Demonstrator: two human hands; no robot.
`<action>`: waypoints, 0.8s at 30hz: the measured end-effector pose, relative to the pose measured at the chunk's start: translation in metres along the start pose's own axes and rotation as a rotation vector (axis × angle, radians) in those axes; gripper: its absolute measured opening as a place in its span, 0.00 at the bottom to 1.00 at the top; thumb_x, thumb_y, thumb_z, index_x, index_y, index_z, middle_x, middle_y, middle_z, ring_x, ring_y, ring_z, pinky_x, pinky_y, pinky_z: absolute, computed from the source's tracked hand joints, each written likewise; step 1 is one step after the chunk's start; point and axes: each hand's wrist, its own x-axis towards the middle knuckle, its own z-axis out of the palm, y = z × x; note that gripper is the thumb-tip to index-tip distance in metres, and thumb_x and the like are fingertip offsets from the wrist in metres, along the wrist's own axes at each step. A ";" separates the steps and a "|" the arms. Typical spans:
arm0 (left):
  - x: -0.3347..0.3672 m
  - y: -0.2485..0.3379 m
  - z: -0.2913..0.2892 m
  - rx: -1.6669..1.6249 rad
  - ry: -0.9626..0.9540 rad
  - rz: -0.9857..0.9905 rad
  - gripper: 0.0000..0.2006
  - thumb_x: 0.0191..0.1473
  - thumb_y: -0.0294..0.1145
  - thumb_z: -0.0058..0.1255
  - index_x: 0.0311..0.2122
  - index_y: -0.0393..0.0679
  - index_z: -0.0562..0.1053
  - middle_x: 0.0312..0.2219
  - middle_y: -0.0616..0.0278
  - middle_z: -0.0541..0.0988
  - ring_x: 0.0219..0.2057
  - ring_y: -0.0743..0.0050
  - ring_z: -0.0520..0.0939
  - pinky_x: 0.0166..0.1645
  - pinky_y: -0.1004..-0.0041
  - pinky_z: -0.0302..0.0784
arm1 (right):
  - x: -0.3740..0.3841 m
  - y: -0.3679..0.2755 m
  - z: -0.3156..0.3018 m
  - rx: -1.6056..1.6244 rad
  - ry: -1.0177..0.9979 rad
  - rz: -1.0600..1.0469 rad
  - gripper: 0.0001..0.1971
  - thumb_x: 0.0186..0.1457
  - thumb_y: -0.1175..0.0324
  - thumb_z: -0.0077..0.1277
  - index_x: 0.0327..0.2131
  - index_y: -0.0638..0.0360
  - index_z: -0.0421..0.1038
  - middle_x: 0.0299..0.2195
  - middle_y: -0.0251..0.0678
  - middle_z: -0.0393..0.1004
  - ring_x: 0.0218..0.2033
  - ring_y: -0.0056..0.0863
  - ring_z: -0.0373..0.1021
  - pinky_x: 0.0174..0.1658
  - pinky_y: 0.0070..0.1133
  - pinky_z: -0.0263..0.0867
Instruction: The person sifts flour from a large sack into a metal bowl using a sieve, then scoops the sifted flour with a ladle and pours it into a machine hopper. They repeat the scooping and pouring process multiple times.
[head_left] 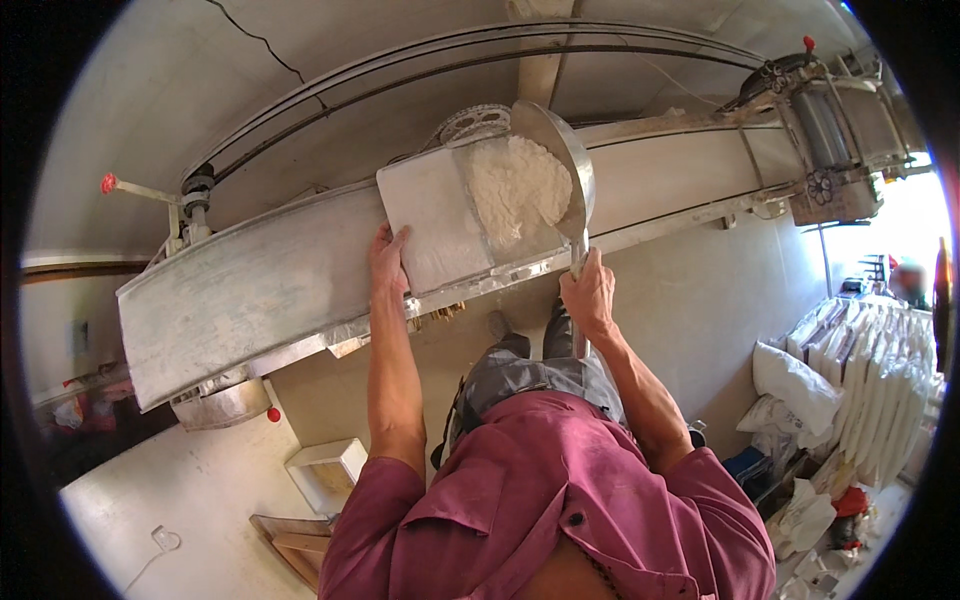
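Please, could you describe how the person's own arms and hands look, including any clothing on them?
The left hand and right hand are without gloves. The maroon left sleeve and right sleeve end near the elbows. The forearms are bare; I see no watch.

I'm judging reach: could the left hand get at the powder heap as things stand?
Likely yes: only the flat white sheet lies between the left hand and the powder heap; the metal scoop is at the heap's right side.

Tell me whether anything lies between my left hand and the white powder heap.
Yes: the smooth pale sheet lies between your left hand, at the sheet's left edge, and the white powder heap. Nothing else visible intervenes.
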 end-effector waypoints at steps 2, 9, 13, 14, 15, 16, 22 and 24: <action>-0.001 0.000 0.002 -0.005 -0.001 0.010 0.15 0.53 0.19 0.53 0.46 0.39 0.68 0.39 0.55 0.79 0.39 0.67 0.80 0.46 0.68 0.78 | 0.000 -0.001 -0.001 0.018 -0.009 0.008 0.15 0.46 0.70 0.51 0.35 0.68 0.59 0.22 0.59 0.70 0.27 0.60 0.69 0.36 0.48 0.62; -0.006 0.004 0.003 0.020 0.006 -0.017 0.15 0.53 0.18 0.52 0.46 0.38 0.68 0.39 0.53 0.78 0.39 0.65 0.80 0.46 0.65 0.79 | -0.013 0.000 0.006 -0.016 -0.104 -0.010 0.15 0.45 0.70 0.49 0.36 0.68 0.59 0.22 0.59 0.71 0.27 0.59 0.69 0.35 0.48 0.63; -0.012 0.012 0.011 -0.058 -0.018 -0.026 0.15 0.52 0.18 0.50 0.46 0.37 0.68 0.40 0.52 0.78 0.39 0.62 0.80 0.47 0.64 0.79 | -0.007 -0.009 0.015 -0.086 -0.155 -0.046 0.16 0.47 0.71 0.48 0.38 0.68 0.58 0.22 0.57 0.72 0.27 0.57 0.70 0.33 0.47 0.64; -0.013 0.013 0.014 -0.047 -0.015 -0.029 0.15 0.52 0.18 0.49 0.46 0.37 0.67 0.40 0.52 0.78 0.39 0.62 0.80 0.47 0.64 0.78 | -0.003 -0.010 0.017 -0.092 -0.148 -0.055 0.16 0.47 0.71 0.48 0.38 0.68 0.58 0.22 0.57 0.72 0.27 0.57 0.70 0.32 0.47 0.64; -0.016 0.015 0.014 -0.037 -0.005 -0.030 0.15 0.52 0.17 0.49 0.47 0.37 0.67 0.40 0.52 0.78 0.40 0.61 0.80 0.47 0.64 0.78 | 0.001 -0.014 0.019 -0.097 -0.147 -0.068 0.15 0.47 0.71 0.48 0.37 0.68 0.58 0.22 0.57 0.72 0.27 0.57 0.71 0.32 0.47 0.64; -0.017 0.014 0.013 -0.029 0.005 -0.039 0.15 0.52 0.18 0.50 0.47 0.37 0.68 0.40 0.52 0.78 0.40 0.61 0.80 0.47 0.63 0.79 | 0.004 -0.018 0.021 -0.103 -0.146 -0.080 0.15 0.47 0.71 0.48 0.37 0.68 0.58 0.23 0.57 0.72 0.27 0.56 0.71 0.32 0.47 0.64; -0.013 0.008 0.005 -0.026 0.025 -0.037 0.16 0.52 0.19 0.51 0.48 0.39 0.68 0.40 0.52 0.78 0.40 0.60 0.81 0.46 0.62 0.80 | 0.005 -0.030 -0.003 -0.155 -0.132 -0.093 0.15 0.46 0.73 0.47 0.39 0.67 0.59 0.22 0.57 0.73 0.26 0.57 0.71 0.32 0.47 0.65; -0.016 0.010 0.009 -0.027 0.025 -0.050 0.17 0.52 0.18 0.50 0.48 0.36 0.66 0.40 0.52 0.78 0.39 0.62 0.80 0.47 0.64 0.79 | 0.003 -0.028 -0.012 -0.151 -0.110 -0.067 0.16 0.45 0.73 0.47 0.39 0.67 0.59 0.22 0.57 0.73 0.26 0.57 0.71 0.32 0.47 0.64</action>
